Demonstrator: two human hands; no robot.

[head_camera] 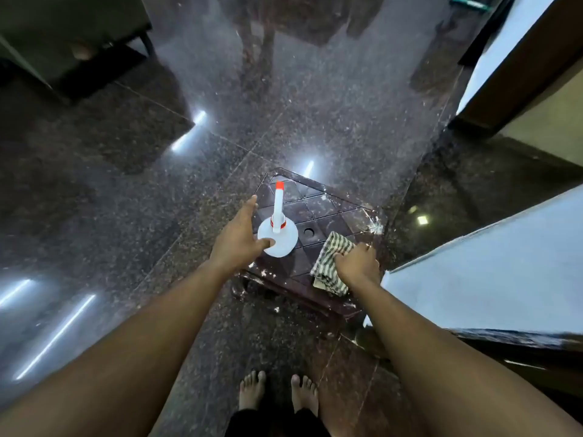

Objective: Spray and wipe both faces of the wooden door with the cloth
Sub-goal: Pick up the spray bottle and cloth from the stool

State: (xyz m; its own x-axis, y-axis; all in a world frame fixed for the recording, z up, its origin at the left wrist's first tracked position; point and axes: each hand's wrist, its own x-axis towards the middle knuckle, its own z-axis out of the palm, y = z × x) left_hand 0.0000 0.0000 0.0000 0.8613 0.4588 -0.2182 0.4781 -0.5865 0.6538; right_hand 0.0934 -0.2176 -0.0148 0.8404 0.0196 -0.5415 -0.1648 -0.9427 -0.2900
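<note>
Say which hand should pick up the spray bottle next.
Left. The left hand is open right beside the spray bottle, thumb against its body; the right hand grips the striped cloth on the stool.

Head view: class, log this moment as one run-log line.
left hand: open, beside spray bottle | right hand: grips striped cloth | spray bottle: upright on stool

No readable text, label, brand or number anywhere; spray bottle (277, 236) plain white, striped cloth (331, 263) unmarked.
</note>
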